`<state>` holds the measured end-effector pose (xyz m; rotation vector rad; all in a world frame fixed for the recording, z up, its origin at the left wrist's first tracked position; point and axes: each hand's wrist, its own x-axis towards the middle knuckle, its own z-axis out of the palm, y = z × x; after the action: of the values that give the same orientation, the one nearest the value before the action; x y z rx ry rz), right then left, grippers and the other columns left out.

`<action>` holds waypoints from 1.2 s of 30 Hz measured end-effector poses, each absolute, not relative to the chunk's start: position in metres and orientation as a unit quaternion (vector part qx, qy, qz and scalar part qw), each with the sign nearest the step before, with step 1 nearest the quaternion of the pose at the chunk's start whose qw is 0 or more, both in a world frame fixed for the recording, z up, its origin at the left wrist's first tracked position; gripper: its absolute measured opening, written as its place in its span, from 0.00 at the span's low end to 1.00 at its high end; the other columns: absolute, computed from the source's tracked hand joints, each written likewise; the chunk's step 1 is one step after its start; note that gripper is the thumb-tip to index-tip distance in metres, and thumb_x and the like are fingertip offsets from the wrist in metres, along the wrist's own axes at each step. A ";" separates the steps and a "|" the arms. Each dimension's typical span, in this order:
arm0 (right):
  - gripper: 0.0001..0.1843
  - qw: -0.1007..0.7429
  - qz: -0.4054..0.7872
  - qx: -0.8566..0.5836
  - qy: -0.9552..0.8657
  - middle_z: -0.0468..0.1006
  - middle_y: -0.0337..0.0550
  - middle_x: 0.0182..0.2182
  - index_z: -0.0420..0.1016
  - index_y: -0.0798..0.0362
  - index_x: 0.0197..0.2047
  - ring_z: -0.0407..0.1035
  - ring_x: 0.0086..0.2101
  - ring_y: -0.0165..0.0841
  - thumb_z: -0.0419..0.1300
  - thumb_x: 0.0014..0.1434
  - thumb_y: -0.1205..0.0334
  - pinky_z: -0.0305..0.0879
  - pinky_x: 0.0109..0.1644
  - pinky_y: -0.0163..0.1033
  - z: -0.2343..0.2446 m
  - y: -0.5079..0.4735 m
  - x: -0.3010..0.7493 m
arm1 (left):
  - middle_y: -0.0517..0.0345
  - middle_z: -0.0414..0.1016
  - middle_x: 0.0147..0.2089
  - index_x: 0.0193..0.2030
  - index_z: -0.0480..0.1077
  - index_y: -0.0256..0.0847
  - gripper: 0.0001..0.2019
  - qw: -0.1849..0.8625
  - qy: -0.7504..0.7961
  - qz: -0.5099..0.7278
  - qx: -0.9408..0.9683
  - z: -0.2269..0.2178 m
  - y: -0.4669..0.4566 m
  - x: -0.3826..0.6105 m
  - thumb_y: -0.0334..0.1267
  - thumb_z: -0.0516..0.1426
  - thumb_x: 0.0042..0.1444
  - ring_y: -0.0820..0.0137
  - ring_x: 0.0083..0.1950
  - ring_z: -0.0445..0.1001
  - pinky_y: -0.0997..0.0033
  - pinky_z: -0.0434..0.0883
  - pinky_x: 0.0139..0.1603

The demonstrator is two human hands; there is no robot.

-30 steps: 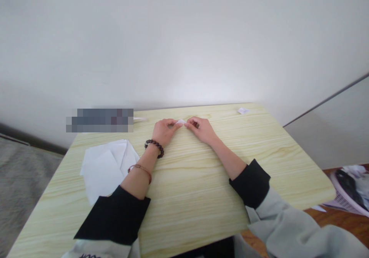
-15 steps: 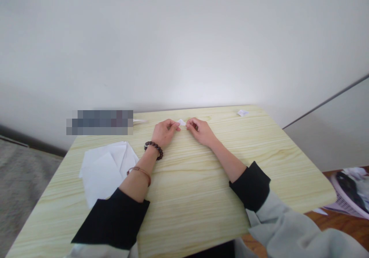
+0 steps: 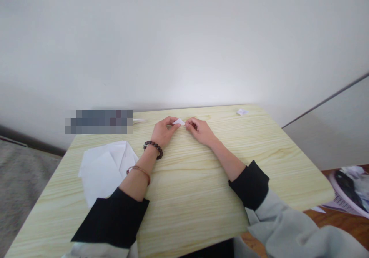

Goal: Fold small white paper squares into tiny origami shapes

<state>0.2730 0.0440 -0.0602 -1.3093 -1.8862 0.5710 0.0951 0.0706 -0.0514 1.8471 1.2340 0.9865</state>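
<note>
Between my hands, above the far part of the table, is a small folded piece of white paper, triangular in outline. My left hand, with a dark bead bracelet at the wrist, has its thumb and fingers around the left side of the paper. Its right corner is pinched by my right hand, whose fingers are curled together. Fingertips cover parts of the paper's edges.
White paper sheets lie in a loose stack beside my left forearm. Another small folded paper rests near the table's far right corner. A blurred-out patch covers something at the back left. A basket with crumpled stuff stands on the floor at right.
The fingers of my left hand have spread a little, and more of the folded paper shows between them. My right hand keeps nearly the same place.
</note>
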 end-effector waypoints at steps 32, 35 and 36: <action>0.10 0.318 0.191 -0.506 -0.778 0.68 0.35 0.21 0.71 0.55 0.34 0.59 0.22 0.25 0.55 0.59 0.58 0.52 0.29 0.33 -0.057 0.043 0.273 | 0.55 0.79 0.37 0.40 0.74 0.38 0.13 0.279 0.442 0.324 0.789 -0.047 0.066 0.093 0.40 0.56 0.50 0.66 0.39 0.75 0.69 0.69 0.44; 0.09 0.320 0.189 -0.498 -0.784 0.68 0.35 0.21 0.71 0.55 0.34 0.59 0.23 0.25 0.55 0.60 0.58 0.52 0.30 0.33 -0.058 0.043 0.274 | 0.55 0.79 0.38 0.40 0.74 0.38 0.13 0.278 0.443 0.322 0.789 -0.047 0.066 0.093 0.40 0.56 0.50 0.66 0.39 0.75 0.68 0.69 0.44; 0.09 0.321 0.190 -0.497 -0.784 0.68 0.35 0.21 0.70 0.55 0.34 0.59 0.23 0.25 0.55 0.60 0.58 0.52 0.30 0.33 -0.058 0.043 0.275 | 0.55 0.79 0.38 0.40 0.75 0.39 0.13 0.277 0.444 0.322 0.789 -0.047 0.066 0.094 0.41 0.56 0.50 0.66 0.40 0.75 0.68 0.69 0.45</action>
<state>0.2747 0.0432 -0.0584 -1.3050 -2.0589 0.4980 0.0935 0.0661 -0.0470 2.1191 1.1934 0.8643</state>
